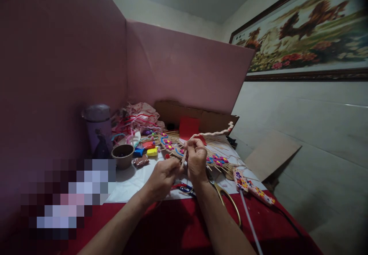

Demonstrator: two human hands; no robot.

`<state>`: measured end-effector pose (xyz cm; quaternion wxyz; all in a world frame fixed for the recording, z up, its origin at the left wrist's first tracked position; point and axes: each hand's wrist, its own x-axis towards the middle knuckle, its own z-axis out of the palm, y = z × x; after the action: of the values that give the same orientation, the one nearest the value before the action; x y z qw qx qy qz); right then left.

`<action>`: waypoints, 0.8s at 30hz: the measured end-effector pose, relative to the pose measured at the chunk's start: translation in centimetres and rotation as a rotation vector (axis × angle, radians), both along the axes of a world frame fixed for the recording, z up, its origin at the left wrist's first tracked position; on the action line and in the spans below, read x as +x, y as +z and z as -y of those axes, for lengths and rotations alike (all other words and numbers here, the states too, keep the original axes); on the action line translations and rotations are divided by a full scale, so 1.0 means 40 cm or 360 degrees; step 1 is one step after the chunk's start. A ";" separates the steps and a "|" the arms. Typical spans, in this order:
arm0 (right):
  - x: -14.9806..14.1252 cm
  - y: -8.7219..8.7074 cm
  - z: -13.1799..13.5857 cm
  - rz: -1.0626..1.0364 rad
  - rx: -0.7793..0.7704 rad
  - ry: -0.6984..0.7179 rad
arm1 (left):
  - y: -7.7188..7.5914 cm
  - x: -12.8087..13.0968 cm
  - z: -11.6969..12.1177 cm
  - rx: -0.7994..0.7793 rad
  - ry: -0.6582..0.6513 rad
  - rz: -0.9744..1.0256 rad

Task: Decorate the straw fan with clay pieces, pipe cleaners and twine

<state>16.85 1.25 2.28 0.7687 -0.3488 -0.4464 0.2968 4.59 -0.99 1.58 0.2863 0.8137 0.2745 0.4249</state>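
A cream twisted cord [212,134] runs between my hands, and its far end rises to the right, above the table. My left hand [164,175] is closed on the cord's lower part, thumb and fingers pinched together. Just right of it, my right hand [196,158] pinches the same cord higher up, fingers curled. Behind my hands lies a straw-coloured stick piece [217,160] trimmed with pink flowers and blue strips; my right hand hides part of it. Gold-handled scissors [231,201] rest beside my right wrist.
A floral-patterned glue gun [253,189] with a clear glue stick lies at right. On the left stand a brown bowl [123,157] and a purple cup [99,132]. Coloured clay packets [151,152] sit near the bowl. Pink panels [184,67] and cardboard [198,113] enclose the back.
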 end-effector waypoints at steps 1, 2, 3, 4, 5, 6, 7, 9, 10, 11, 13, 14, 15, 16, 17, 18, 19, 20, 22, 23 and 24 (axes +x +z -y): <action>-0.002 -0.005 -0.003 0.0018 -0.0004 -0.0051 | -0.001 0.002 0.000 0.0005 -0.0022 -0.0002; -0.004 -0.010 -0.006 0.0031 -0.0004 -0.0107 | -0.003 0.003 0.000 0.0014 -0.0040 0.0000; -0.006 -0.014 -0.008 0.0037 -0.0005 -0.0157 | -0.005 0.005 0.000 0.0031 -0.0052 0.0003; -0.008 -0.017 -0.010 0.0037 -0.0007 -0.0196 | -0.007 0.006 0.001 0.0055 -0.0060 0.0006; -0.010 -0.018 -0.010 0.0038 -0.0006 -0.0228 | -0.008 0.006 0.002 0.0079 -0.0063 0.0006; -0.011 -0.018 -0.010 0.0045 -0.0001 -0.0252 | -0.009 0.006 0.003 0.0100 -0.0058 0.0007; -0.011 -0.017 -0.008 0.0056 0.0011 -0.0269 | -0.010 0.006 0.005 0.0119 -0.0044 0.0012; -0.010 -0.010 -0.002 0.0094 0.0062 -0.0268 | -0.010 0.004 0.008 0.0155 0.0010 0.0023; -0.009 -0.005 0.002 0.0113 0.0096 -0.0257 | -0.010 0.003 0.010 0.0172 0.0041 0.0035; -0.008 0.000 0.007 0.0121 0.0131 -0.0244 | -0.010 0.002 0.010 0.0186 0.0074 0.0058; -0.008 0.007 0.016 0.0106 0.0186 -0.0223 | -0.009 0.001 0.008 0.0199 0.0133 0.0121; -0.009 0.010 0.019 0.0099 0.0200 -0.0223 | -0.009 0.001 0.006 0.0196 0.0144 0.0153; -0.011 0.011 0.023 0.0104 0.0205 -0.0228 | -0.009 0.001 0.003 0.0187 0.0140 0.0178; -0.014 0.011 0.025 0.0125 0.0201 -0.0235 | -0.010 0.002 0.000 0.0175 0.0126 0.0195; -0.017 0.011 0.028 0.0165 0.0193 -0.0248 | -0.012 0.003 -0.003 0.0164 0.0105 0.0207; -0.020 0.010 0.030 0.0210 0.0183 -0.0269 | -0.013 0.004 -0.005 0.0150 0.0080 0.0215; -0.022 0.009 0.032 0.0250 0.0175 -0.0294 | -0.015 0.005 -0.007 0.0134 0.0061 0.0218; -0.025 0.009 0.035 0.0281 0.0169 -0.0314 | -0.016 0.005 -0.007 0.0119 0.0053 0.0219; -0.028 0.011 0.041 0.0317 0.0176 -0.0344 | -0.018 0.006 -0.008 0.0090 0.0053 0.0208; -0.028 0.012 0.044 0.0331 0.0186 -0.0354 | -0.019 0.006 -0.007 0.0072 0.0053 0.0195; -0.029 0.014 0.047 0.0346 0.0194 -0.0364 | -0.019 0.006 -0.008 0.0049 0.0052 0.0190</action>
<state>15.71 -0.62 2.83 0.7643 -0.3802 -0.5015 0.1403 4.83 -0.69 0.81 0.2825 0.7866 0.2636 0.4816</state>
